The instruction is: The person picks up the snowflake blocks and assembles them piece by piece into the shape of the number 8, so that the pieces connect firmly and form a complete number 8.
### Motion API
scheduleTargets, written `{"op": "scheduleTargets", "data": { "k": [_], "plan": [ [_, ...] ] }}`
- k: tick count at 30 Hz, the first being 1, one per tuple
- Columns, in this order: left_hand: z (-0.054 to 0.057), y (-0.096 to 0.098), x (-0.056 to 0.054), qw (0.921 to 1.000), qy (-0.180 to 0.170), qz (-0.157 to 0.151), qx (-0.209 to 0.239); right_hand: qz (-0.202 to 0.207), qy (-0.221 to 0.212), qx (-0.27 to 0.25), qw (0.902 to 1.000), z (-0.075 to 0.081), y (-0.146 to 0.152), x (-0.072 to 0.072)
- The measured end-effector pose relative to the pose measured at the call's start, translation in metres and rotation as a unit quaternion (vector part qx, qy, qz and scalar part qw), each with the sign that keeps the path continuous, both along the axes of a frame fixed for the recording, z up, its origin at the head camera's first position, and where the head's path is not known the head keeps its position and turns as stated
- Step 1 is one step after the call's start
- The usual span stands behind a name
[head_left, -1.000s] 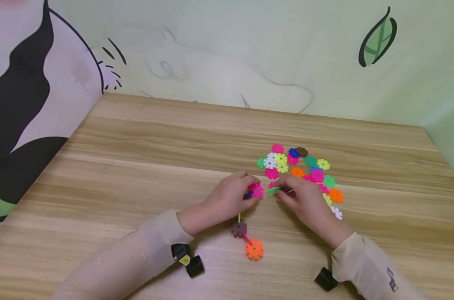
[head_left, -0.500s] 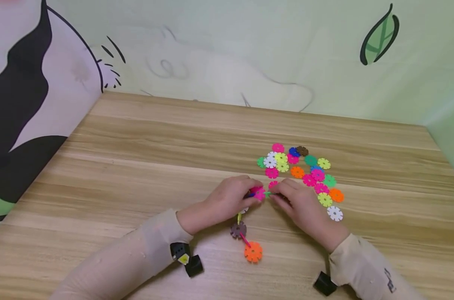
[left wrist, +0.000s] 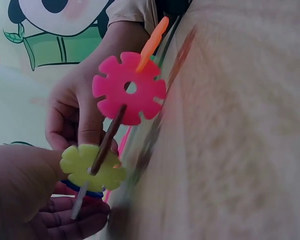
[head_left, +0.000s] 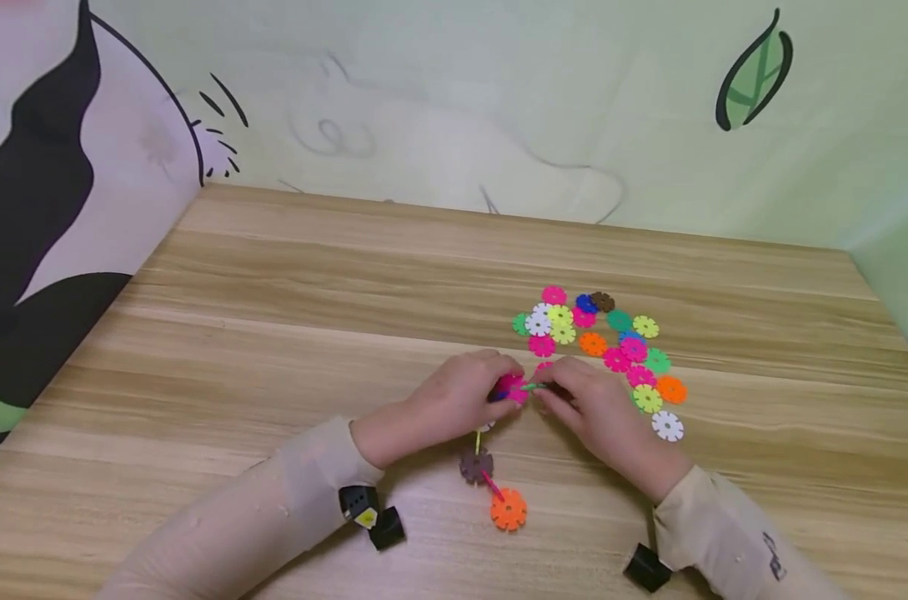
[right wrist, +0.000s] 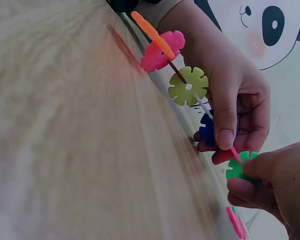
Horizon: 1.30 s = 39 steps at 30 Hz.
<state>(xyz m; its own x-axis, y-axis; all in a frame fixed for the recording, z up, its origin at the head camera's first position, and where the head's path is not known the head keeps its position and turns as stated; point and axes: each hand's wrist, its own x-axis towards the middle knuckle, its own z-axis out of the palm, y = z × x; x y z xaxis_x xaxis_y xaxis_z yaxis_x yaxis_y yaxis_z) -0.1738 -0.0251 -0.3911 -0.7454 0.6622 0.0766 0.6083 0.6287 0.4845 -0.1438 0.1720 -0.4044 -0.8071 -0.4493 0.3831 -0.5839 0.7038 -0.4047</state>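
Note:
My left hand [head_left: 461,392] grips a chain of slotted interlocking plastic discs near its far end, at the blue disc [right wrist: 208,131] and the pink disc [head_left: 515,389]. From that hand the chain hangs toward me: a white disc, a yellow disc [right wrist: 180,92], a brown disc [head_left: 476,467], another pink disc [left wrist: 132,87] and an orange disc [head_left: 509,510] at the end. Thumb and fingers of my right hand [head_left: 599,408] pinch a green disc [right wrist: 236,170]. Its edge meets the rim of the held pink disc, crosswise. My left fingers hide part of the blue and white discs.
Loose discs in many colours lie just beyond and right of my hands, among them an orange one [head_left: 672,389] and a white one [head_left: 668,426]. The wooden table [head_left: 311,267] meets a painted wall [head_left: 438,108] at the back.
My right hand has moved left with the green disc, from a gap away up to the pink disc's edge. My left hand stays nearly in place; the hanging chain shifts slightly.

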Motion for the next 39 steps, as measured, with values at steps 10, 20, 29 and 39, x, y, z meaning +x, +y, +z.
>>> {"op": "scheduleTargets", "data": {
  "k": [10,20,29,39],
  "plan": [
    [-0.004,-0.001,0.003,0.9994,0.029,0.016,0.011,-0.006,-0.041,-0.014,0.999,-0.004,-0.002,-0.002],
    [-0.007,-0.002,0.003,0.9991,0.032,0.026,0.003,-0.106,-0.042,0.002,0.9934,0.009,0.024,-0.018],
    [-0.009,-0.002,-0.001,0.9983,0.055,0.019,0.008,-0.173,-0.065,0.075,0.98,0.006,0.047,-0.035],
    [-0.008,-0.002,-0.001,0.9977,0.064,0.021,0.003,-0.106,0.029,0.175,0.9783,-0.003,0.049,-0.041]
  ]
}}
